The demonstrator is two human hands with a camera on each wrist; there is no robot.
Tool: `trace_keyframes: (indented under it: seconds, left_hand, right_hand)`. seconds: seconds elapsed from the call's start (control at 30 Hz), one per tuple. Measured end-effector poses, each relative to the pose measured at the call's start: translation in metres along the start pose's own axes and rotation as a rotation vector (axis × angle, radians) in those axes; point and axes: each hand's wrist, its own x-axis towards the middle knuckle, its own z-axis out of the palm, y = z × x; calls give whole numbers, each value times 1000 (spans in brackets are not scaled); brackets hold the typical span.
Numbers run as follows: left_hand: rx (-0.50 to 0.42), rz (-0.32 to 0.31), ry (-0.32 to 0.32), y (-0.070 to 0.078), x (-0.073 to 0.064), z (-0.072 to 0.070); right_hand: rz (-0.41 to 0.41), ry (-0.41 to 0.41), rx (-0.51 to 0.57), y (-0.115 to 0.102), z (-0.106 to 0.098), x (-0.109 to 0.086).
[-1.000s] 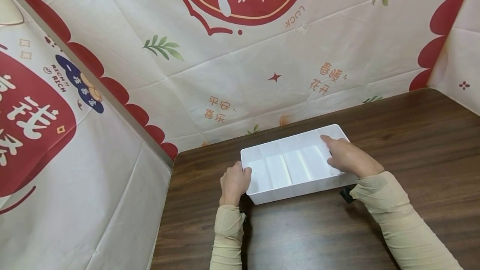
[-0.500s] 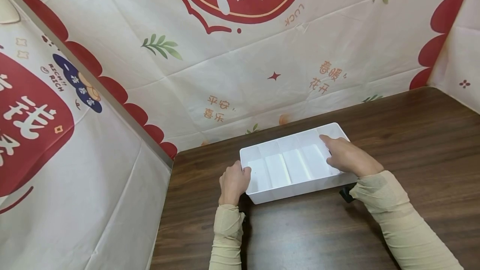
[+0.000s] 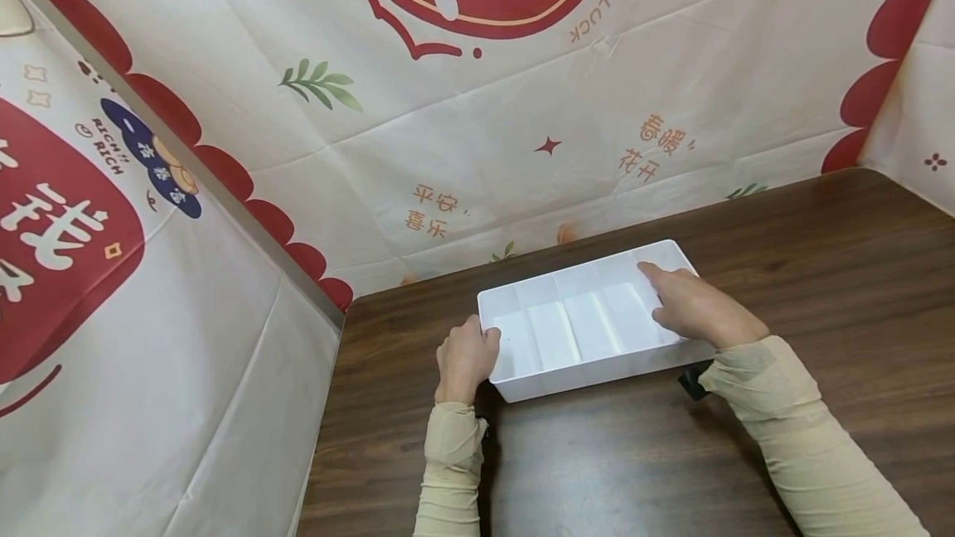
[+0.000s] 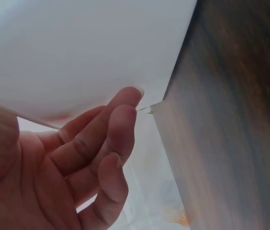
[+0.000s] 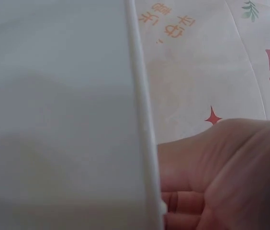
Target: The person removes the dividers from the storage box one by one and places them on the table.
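Person's L hand & R hand pinch opp. ends of white rect. plastic tray, on/just above brown wood-grain table; uneven lift could tilt it

You wear long sleeves in a pale cream-beige, plain and thin-looking. The left sleeve fits closely and creases crosswise in many fine folds; its cuff looks loose and doubled over at the wrist. The right sleeve is ringed by similar wrinkles, with a wider cuff. A small, dark, blocky piece shows under your right cuff, and a dark sliver edges your left one. Your left hand has a short-trimmed fingernail.
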Motion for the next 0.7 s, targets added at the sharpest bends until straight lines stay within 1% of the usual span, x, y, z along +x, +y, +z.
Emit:
trace_keyframes:
  seconds: [0.13,0.43,0.7]
  left_hand:
    - [0,4,-5,0,-1,-1]
    - [7,-1,-13,0,1,-1]
    - [17,-8,-9,1,1,-2]
  right_hand:
    - [11,-10,12,1,-1,0]
    - [-17,15,-14,1,-1,-1]
    - [-38,20,26,1,-4,-1]
